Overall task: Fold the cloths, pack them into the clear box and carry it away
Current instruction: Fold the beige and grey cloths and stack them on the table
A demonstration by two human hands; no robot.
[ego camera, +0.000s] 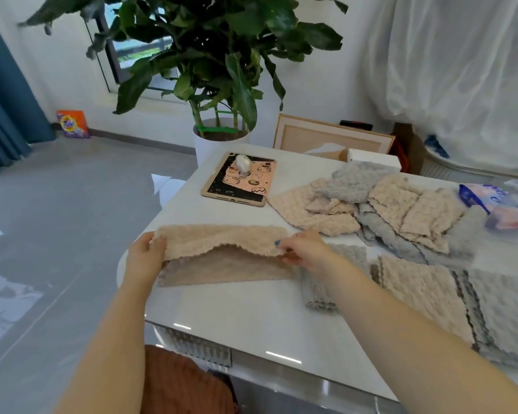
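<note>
Beige fluffy cloth [222, 243] is lying on the near-left part of the white table [251, 312], its far edge raised and doubled over toward the person. Left hand [145, 255] is pinching the cloth's left end, thumb on top. Right hand [304, 249] is pinching the right end between thumb and fingers. Heap of loose cloths [386, 204] is sitting further right, folded cloths [425, 291] are lying beside the right forearm, and a tablet [240, 179] is lying beyond the beige cloth
</note>
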